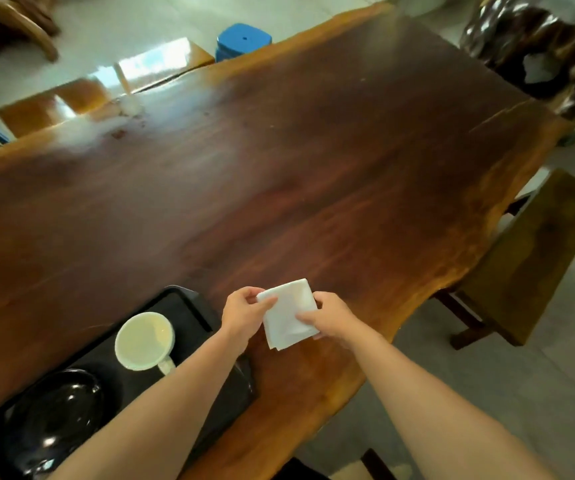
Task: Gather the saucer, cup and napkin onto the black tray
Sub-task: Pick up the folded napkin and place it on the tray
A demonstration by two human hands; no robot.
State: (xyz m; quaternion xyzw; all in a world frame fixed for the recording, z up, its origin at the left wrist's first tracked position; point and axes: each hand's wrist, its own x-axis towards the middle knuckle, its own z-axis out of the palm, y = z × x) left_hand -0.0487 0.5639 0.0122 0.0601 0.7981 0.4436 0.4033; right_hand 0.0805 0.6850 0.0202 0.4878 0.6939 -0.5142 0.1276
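Note:
A folded white napkin is held just above the wooden table, right of the black tray. My left hand pinches its left corner and my right hand grips its right edge. On the tray stands a pale cup, handle toward me. A glossy black saucer lies at the tray's near left end. My left forearm crosses over the tray's right part and hides it.
The long dark wooden table stretches away ahead. A wooden bench stands along its right side, another bench on the far side. A blue stool and a carved dark seat are beyond the table.

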